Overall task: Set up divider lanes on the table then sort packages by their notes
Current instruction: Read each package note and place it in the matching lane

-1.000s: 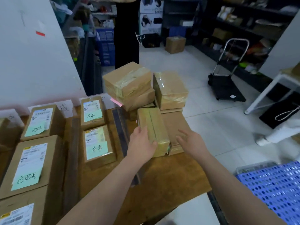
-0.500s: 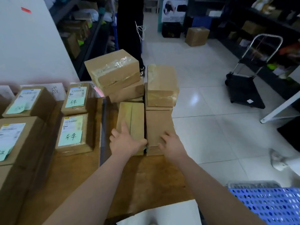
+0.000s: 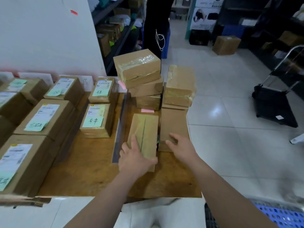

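Note:
My left hand [image 3: 135, 158] grips the near end of a taped brown package [image 3: 144, 134] lying flat on the wooden table [image 3: 92, 175]. My right hand [image 3: 181, 148] rests with spread fingers on the flat brown package [image 3: 174, 124] beside it at the table's right edge. Behind these stand two stacks of unsorted packages [image 3: 139, 74], one with a pink note [image 3: 147, 110] at its foot. A dark divider strip [image 3: 120, 129] runs front to back just left of my left hand. Packages with green notes [image 3: 94, 121] lie in the lanes to the left.
White lane cards [image 3: 86, 82] lean against the wall behind the table. A person in black [image 3: 156, 22] stands beyond the stacks. A folding trolley [image 3: 276, 102] sits on the tiled floor at right, and a blue perforated crate [image 3: 283, 216] at bottom right.
The taped package has come toward me, clear of the stack, uncovering the pink note. My left hand has closed over its near end. My right hand stays on the flat package.

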Demonstrator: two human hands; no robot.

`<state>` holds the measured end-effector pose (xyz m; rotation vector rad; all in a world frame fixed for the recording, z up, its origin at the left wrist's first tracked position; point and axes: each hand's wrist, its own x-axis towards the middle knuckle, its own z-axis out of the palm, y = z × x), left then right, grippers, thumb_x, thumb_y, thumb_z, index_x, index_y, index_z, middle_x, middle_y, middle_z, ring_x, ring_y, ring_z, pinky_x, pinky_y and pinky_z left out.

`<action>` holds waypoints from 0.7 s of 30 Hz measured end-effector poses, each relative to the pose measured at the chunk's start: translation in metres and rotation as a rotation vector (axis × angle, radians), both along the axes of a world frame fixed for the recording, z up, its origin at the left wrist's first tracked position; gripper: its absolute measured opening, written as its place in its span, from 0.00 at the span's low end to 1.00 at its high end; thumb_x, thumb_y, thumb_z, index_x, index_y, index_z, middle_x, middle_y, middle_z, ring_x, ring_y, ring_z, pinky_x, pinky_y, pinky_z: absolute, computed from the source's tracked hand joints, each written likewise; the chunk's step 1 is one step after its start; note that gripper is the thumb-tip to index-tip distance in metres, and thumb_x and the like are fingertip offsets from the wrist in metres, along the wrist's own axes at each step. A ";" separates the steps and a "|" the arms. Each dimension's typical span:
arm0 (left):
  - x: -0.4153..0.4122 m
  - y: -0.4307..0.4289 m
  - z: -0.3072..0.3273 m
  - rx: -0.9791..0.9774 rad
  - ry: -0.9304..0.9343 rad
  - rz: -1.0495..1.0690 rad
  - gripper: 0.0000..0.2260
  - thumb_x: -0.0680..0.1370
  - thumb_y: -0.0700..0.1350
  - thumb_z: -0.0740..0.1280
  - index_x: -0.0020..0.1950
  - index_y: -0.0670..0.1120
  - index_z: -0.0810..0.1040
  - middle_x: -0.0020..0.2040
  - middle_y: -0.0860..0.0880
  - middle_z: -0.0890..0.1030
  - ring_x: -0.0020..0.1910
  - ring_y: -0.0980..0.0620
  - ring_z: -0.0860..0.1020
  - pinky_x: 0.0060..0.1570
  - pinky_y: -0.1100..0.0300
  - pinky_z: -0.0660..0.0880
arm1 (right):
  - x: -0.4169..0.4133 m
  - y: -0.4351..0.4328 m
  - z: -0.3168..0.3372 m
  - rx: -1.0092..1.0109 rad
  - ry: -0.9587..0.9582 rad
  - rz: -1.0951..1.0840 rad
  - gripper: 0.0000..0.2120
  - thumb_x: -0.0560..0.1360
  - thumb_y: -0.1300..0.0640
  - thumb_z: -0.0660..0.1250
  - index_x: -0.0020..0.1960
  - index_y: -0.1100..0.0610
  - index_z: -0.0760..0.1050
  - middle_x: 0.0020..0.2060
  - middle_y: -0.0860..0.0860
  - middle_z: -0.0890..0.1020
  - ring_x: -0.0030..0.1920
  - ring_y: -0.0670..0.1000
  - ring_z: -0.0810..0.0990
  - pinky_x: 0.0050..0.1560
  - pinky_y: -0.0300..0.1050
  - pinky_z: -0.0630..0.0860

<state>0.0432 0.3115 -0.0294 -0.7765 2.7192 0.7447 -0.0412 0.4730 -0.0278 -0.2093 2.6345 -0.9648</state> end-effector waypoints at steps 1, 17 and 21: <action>0.006 0.000 0.001 0.008 -0.005 -0.003 0.54 0.65 0.69 0.69 0.77 0.53 0.38 0.71 0.43 0.57 0.70 0.41 0.62 0.66 0.44 0.68 | 0.007 -0.002 0.002 -0.022 0.003 0.004 0.24 0.79 0.48 0.63 0.73 0.52 0.67 0.70 0.49 0.72 0.69 0.50 0.70 0.68 0.45 0.66; 0.119 -0.031 -0.009 0.376 0.205 0.017 0.22 0.81 0.56 0.58 0.73 0.47 0.67 0.65 0.46 0.71 0.59 0.46 0.75 0.60 0.52 0.72 | 0.136 -0.013 -0.005 -0.275 -0.210 -0.161 0.25 0.74 0.56 0.71 0.70 0.52 0.72 0.56 0.49 0.82 0.56 0.47 0.80 0.61 0.50 0.77; 0.129 -0.032 -0.010 0.593 0.252 0.095 0.10 0.83 0.49 0.55 0.60 0.52 0.74 0.59 0.49 0.79 0.56 0.48 0.77 0.59 0.47 0.76 | 0.155 -0.001 -0.003 -0.312 -0.205 -0.191 0.26 0.75 0.60 0.70 0.71 0.49 0.69 0.59 0.50 0.81 0.56 0.48 0.80 0.59 0.49 0.78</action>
